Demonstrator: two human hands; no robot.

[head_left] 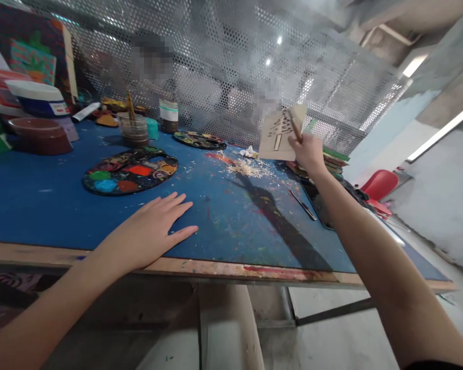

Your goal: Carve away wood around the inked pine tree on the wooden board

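1. Carved panel [280, 134] lies ahead and right of the left hand [150, 226], which rests flat, fingers spread, on the near left side of the shavings pile [250, 167].
2. Panel: beyond the pile and slightly right, apparently raised; pale tan, dark tree-like marks, outlined pale strip beneath. Long axis unclear.
3. Right hand [309, 153]: nearer, right of pile, pinching panel's right edge plus brown-handled tool [295, 127], slanting down rightward.

The left arm [69, 300] is slanting in from the lower left, and the left hand [150, 228] is lying palm down, its fingers slightly parting, its thumb pointing right. The right arm [370, 246] is stretching farther forward, and the right hand [308, 153] is hovering raised, fingers curling in a grip.
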